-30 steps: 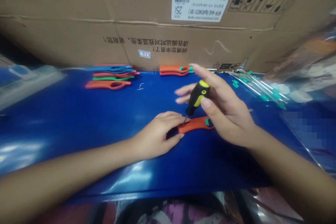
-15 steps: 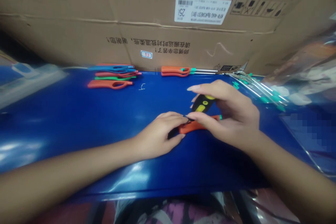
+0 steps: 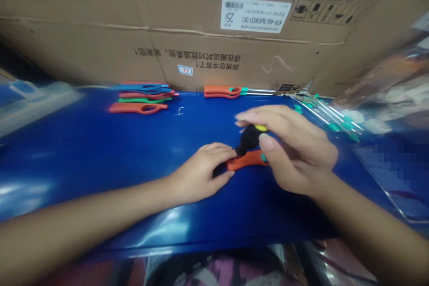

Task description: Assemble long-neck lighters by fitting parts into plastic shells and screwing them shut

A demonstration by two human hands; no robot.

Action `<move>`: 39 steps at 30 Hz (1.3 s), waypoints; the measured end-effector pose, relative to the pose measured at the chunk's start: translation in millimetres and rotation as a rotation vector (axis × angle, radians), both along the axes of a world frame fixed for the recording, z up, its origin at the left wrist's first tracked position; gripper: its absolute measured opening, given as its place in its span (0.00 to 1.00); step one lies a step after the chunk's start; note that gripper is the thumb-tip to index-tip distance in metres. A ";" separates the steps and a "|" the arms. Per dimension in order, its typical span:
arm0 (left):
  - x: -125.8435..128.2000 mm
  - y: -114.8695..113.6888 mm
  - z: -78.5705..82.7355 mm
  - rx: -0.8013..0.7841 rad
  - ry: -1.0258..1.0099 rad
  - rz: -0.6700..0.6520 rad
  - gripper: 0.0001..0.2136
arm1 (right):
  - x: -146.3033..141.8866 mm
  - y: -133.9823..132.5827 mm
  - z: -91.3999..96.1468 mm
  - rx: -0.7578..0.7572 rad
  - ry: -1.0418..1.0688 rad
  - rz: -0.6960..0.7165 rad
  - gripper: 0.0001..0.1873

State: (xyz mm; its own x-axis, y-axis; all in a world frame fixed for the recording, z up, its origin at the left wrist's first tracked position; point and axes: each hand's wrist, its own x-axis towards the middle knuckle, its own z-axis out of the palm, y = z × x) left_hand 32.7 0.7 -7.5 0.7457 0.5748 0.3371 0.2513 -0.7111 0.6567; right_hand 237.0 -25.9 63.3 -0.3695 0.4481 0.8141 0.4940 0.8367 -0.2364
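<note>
My right hand [image 3: 295, 152] is wrapped around a black and yellow screwdriver [image 3: 248, 137], its tip pointing down at the left end of an orange plastic handle [image 3: 247, 160] lying on the blue table [image 3: 100, 152]. My left hand [image 3: 201, 174] pinches that left end of the orange handle with thumb and fingers and holds it down. The screwdriver's tip is hidden between my two hands.
A large cardboard box [image 3: 201, 27] stands along the back. In front of it lie several orange, blue and green handles [image 3: 142, 96] and an orange pair [image 3: 223, 91]. Metal parts with green ends [image 3: 328, 118] and clear plastic bags [image 3: 392, 94] lie at the right.
My right hand first lowered and tilted the screwdriver flatter, then turned it more upright again with fingers closed over its top. My left hand and the orange handle stayed put.
</note>
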 end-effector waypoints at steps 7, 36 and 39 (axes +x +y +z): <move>0.1 -0.1 -1.4 0.002 -0.010 -0.005 0.10 | -3.3 3.0 -3.1 -0.089 0.121 0.048 0.20; 0.4 -0.8 1.5 -0.010 -0.004 -0.012 0.08 | -3.0 -2.4 2.6 -0.047 -0.075 0.088 0.26; 0.6 -0.6 2.0 -0.019 -0.002 -0.026 0.07 | -5.4 -4.3 3.8 -0.125 -0.056 0.166 0.24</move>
State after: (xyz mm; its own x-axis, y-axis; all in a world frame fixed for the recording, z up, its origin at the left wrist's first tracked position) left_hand 33.3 0.1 -5.5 0.7598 0.5614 0.3279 0.2317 -0.7050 0.6703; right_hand 231.6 -30.2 67.1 -0.4895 0.4733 0.7324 0.3671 0.8737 -0.3193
